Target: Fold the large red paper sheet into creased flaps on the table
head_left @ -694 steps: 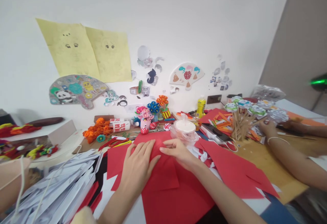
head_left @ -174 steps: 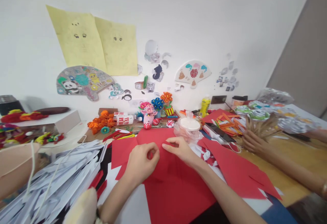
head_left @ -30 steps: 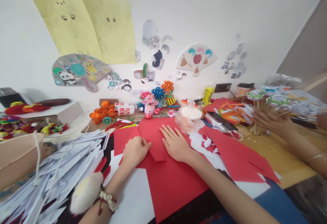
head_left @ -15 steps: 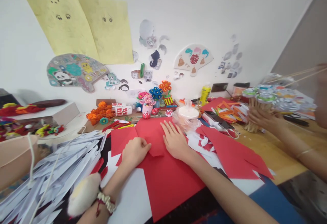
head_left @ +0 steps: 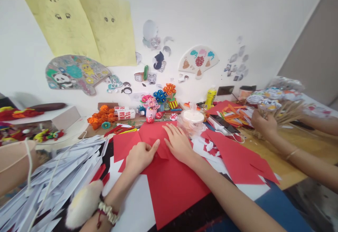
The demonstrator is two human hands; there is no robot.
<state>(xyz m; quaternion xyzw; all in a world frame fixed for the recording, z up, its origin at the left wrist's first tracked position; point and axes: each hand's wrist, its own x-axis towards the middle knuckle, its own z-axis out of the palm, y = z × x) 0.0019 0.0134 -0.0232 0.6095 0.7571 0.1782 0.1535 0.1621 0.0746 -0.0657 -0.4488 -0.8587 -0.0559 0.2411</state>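
Observation:
A folded piece of red paper (head_left: 162, 152) lies between my hands on top of a larger red sheet (head_left: 175, 198). My left hand (head_left: 141, 157) is curled at the left side of the folded piece, with its thumb raised along the edge; the fingertips are partly hidden. My right hand (head_left: 179, 144) lies with its fingers stretched out and pressed on the red paper. A scrunchie (head_left: 108, 212) and a fluffy white thing (head_left: 83, 203) are at my left wrist.
White paper strips (head_left: 68, 172) are heaped at left. A plastic-wrapped tub (head_left: 192, 119) stands behind my right hand. More red sheets (head_left: 237, 158) lie at right. A co-worker's hand (head_left: 265, 122) holds stick-stemmed paper flowers (head_left: 268, 105). Small flower pots (head_left: 151, 112) line the back.
My left thumb has lifted and straightened at the folded red paper. My right hand stays flat on it. The co-worker's bundle of paper flowers has tilted over.

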